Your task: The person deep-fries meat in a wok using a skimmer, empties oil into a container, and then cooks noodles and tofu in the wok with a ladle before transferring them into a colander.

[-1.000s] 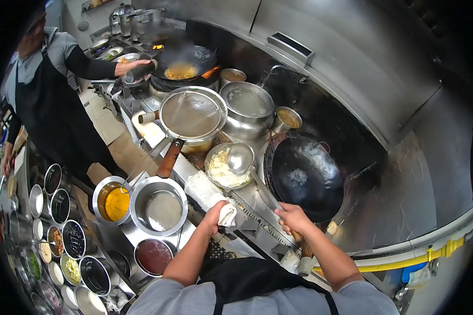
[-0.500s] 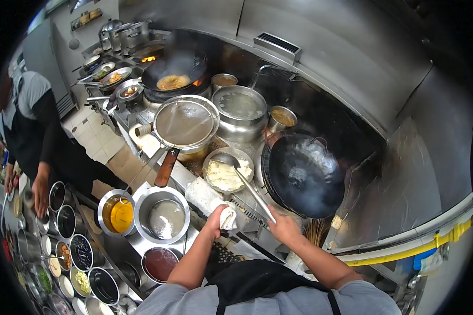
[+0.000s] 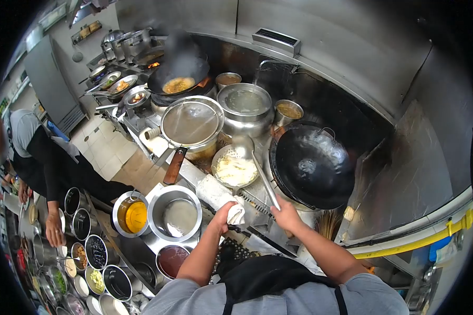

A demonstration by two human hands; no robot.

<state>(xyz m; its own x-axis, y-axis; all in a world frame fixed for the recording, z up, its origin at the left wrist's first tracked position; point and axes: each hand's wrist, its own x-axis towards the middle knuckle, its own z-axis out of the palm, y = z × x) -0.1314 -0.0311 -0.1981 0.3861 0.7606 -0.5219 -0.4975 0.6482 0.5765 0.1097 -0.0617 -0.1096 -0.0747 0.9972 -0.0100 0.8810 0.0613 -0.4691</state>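
My right hand (image 3: pixel 288 216) is wrapped round the handle of a long metal ladle (image 3: pixel 264 181). The ladle's bowl is over the far right rim of a strainer-like bowl (image 3: pixel 214 167) with pale, creamy food (image 3: pixel 236 170) in it. A folded white cloth (image 3: pixel 236 212) is gripped in my left hand (image 3: pixel 223 216), in front of that bowl. Just beyond my right hand, a black wok (image 3: pixel 320 176) sits on the burner, with a shiny patch inside and a loop handle at its far rim.
A round mesh strainer (image 3: pixel 192 122) rests over a pot. Behind stand a large steel pot (image 3: pixel 244 98) of liquid and a smoking wok (image 3: pixel 157 84). Pots of yellow liquid (image 3: pixel 122 206) and dark red sauce (image 3: pixel 160 262) are left. A co-worker (image 3: pixel 50 157) leans over several ingredient containers.
The ladle's bowl has lifted off the pale food towards the far rim. The whole view has shifted slightly, and the co-worker leans further forward over the containers.
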